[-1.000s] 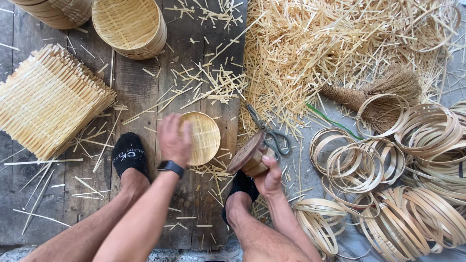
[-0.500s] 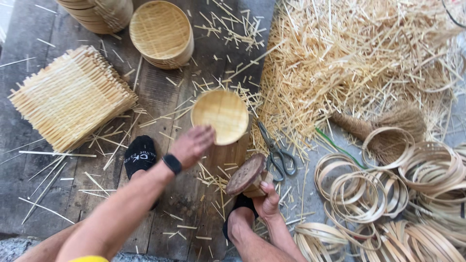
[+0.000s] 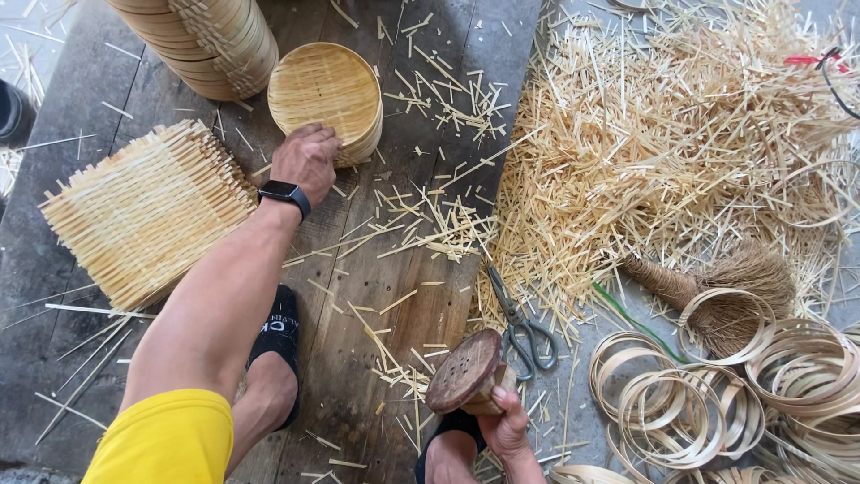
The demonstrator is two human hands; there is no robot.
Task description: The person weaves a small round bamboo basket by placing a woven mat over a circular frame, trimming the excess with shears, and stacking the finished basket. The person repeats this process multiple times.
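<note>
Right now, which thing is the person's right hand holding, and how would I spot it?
Start at the big heap of bamboo slivers, then drop to the scissors at its lower edge. Just left, the right hand grips a round wooden block, dark brown and dotted with small holes, unlike the pale bamboo around it.

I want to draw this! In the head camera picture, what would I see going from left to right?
Square woven bamboo mats → left hand on the stack of round woven trays → right hand holding a round wooden block → scissors → fibre brush → bamboo rings.
</note>
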